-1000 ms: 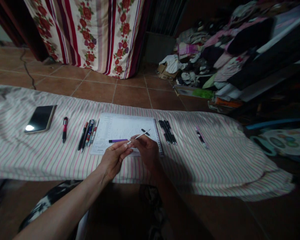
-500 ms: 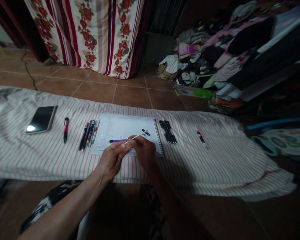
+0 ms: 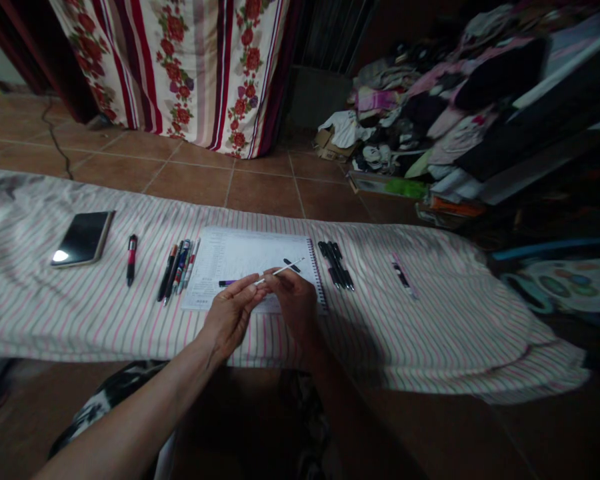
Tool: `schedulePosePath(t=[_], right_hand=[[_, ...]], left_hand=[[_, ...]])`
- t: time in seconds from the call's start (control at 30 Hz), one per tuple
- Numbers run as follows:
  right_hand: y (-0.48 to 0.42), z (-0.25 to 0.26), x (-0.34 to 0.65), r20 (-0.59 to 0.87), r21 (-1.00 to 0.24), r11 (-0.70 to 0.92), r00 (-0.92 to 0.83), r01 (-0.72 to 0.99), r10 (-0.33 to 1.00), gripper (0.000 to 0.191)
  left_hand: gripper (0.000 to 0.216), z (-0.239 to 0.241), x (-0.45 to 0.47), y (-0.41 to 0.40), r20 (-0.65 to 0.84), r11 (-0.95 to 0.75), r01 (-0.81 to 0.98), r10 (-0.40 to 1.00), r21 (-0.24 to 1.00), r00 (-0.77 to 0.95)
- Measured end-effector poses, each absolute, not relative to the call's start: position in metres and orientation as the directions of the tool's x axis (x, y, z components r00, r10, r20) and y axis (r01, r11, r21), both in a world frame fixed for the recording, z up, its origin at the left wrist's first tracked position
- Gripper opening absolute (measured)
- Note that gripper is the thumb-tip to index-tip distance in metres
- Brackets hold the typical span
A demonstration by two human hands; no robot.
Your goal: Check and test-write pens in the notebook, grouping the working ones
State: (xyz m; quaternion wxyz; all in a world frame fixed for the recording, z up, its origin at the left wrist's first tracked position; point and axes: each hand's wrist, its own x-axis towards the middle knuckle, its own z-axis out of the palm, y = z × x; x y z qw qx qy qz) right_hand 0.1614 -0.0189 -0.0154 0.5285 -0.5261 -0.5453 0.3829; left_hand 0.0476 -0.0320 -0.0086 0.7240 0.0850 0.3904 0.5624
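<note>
My left hand [image 3: 234,313] and my right hand [image 3: 296,297] meet over the lower part of an open spiral notebook [image 3: 260,248]. Between them they pinch a thin white pen refill [image 3: 293,265], which slants up to the right with a small tip at its far end. The left fingertips close on its lower end, while the right thumb and fingers grip it nearer the middle. A purple pen barrel [image 3: 226,283] lies on the page, partly covered by my left hand. Small black pen parts [image 3: 291,265] rest on the page behind the refill.
Left of the notebook lie several pens [image 3: 176,272], a red-and-black pen [image 3: 131,260] and a phone [image 3: 83,238]. To its right are black pens [image 3: 336,265] and a pink-and-black item [image 3: 403,275]. The striped cloth [image 3: 445,320] covers the surface. Clothes [image 3: 405,113] are heaped beyond.
My right hand has shifted slightly to the right, and the refill's tip has moved right and a little up with it. My left hand has edged up over more of the purple barrel.
</note>
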Motion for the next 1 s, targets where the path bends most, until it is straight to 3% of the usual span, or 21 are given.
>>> schedulePosePath(t=[0.33, 0.5, 1.0], right_hand=[[-0.018, -0.014, 0.163, 0.143, -0.986, 0.127, 0.154, 0.111, 0.978, 0.012], [-0.018, -0.014, 0.162, 0.175, -0.973, 0.151, 0.134, 0.172, 0.975, 0.012], [-0.021, -0.014, 0.160, 0.184, -0.955, 0.143, 0.137, 0.261, 0.973, 0.014]], left_hand=[[0.017, -0.006, 0.048, -0.034, -0.474, 0.376, -0.759, 0.875, 0.531, 0.101], [0.019, -0.007, 0.048, -0.033, -0.494, 0.382, -0.772, 0.863, 0.508, 0.103], [0.010, -0.019, 0.045, -0.033, -0.446, 0.371, -0.706, 0.891, 0.603, 0.087]])
